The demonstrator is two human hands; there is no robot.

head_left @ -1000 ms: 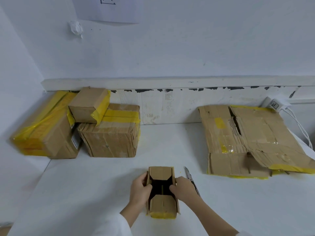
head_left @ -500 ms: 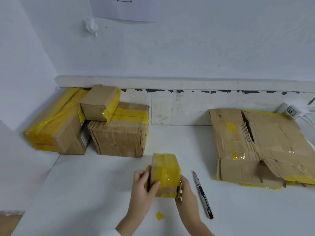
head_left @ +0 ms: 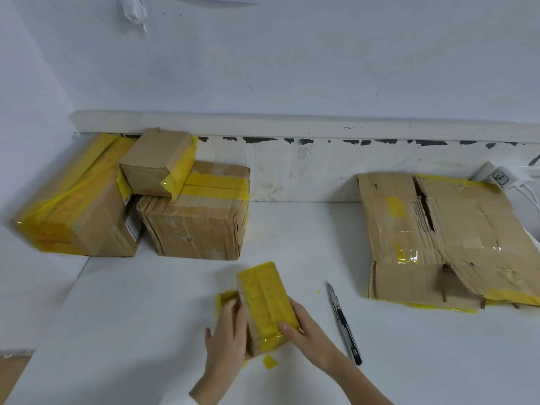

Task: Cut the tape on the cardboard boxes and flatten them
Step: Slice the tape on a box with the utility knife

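White table [head_left: 146,317] bears four taped boxes, one knife [head_left: 343,321]; both hands' fingers [head_left: 233,312] clasp one small box [head_left: 264,302].

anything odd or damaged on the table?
Flattened cardboard at right is torn down the middle, a jagged dark split. A loose yellow tape scrap lies on the table under the small box both hands hold.

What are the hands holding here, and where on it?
Both hold the small taped box: left hand on its left side, right hand at its near right corner.
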